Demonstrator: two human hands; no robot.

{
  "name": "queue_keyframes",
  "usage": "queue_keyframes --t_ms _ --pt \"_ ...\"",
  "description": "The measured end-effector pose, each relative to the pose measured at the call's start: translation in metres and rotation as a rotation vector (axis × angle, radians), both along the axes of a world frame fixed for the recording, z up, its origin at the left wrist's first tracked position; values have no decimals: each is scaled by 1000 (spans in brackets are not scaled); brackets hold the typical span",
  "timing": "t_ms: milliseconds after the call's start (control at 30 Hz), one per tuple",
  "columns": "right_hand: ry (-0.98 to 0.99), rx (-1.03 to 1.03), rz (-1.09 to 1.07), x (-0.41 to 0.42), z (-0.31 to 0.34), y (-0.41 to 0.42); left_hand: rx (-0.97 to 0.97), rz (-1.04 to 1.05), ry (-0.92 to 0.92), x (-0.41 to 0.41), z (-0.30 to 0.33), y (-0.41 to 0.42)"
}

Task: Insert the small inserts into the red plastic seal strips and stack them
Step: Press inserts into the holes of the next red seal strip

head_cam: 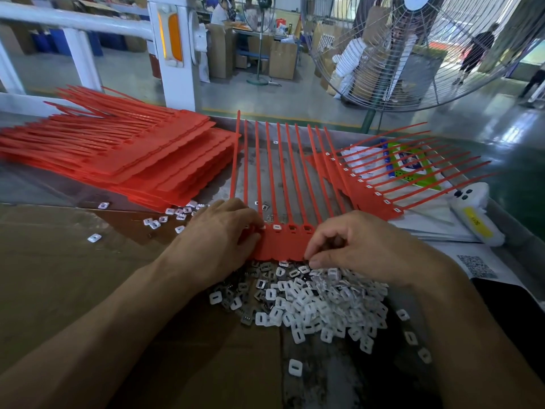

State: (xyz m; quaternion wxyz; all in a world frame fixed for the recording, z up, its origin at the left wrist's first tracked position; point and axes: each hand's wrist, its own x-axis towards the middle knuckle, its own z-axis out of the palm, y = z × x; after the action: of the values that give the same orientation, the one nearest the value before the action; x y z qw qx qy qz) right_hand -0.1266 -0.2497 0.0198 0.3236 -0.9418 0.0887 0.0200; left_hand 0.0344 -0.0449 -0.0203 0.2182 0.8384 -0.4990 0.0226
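A red seal strip sheet (pixel 283 243) lies in front of me, its long tails pointing away. One slot holds a white insert (pixel 277 227); the slots to its right are bare. My left hand (pixel 224 234) presses fingertips on the sheet's left slots, its fingers curled. My right hand (pixel 362 246) hovers at the sheet's near right edge, thumb and fingers pinched over the pile of white inserts (pixel 312 296); what it pinches is hidden. A second sheet with inserts fitted (pixel 365 196) lies at right. A big stack of red sheets (pixel 132 154) sits at left.
Loose inserts (pixel 177 214) are scattered by the left stack. Brown cardboard (pixel 73 276) covers the table's near left. A white device with a yellow label (pixel 474 214) and papers lie at right. A large floor fan (pixel 427 48) stands beyond the table's far edge.
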Motion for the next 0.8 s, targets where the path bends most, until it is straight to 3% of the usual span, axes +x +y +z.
queue_keyframes --t_ms 367,667,800 --pt "44 -59 10 7 -6 10 2 -6 0 1 1 0" --pt "-265 148 -244 14 -14 12 20 0 -13 1 0 1" --pt "-306 170 -338 24 -23 15 34 -1 -13 1 0 0"
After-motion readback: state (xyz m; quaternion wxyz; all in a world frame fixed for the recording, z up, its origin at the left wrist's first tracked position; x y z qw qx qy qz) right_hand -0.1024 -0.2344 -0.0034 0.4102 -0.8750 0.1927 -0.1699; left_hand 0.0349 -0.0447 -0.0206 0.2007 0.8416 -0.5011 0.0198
